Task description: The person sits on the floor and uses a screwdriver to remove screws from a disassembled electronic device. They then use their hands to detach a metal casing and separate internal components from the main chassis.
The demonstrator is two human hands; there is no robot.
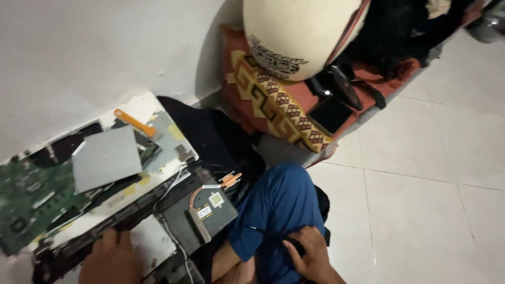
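Head view is showing the left hand point(111, 257) lying flat, fingers open, steadying the laptop point(100, 210), while the right hand point(311, 253) is gripping a black tool point(273, 234) and should be holding it tight.

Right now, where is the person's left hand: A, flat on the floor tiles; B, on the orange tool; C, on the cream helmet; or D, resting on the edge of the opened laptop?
D: the left hand rests on the near edge of the opened laptop, far from the helmet and the orange tool.
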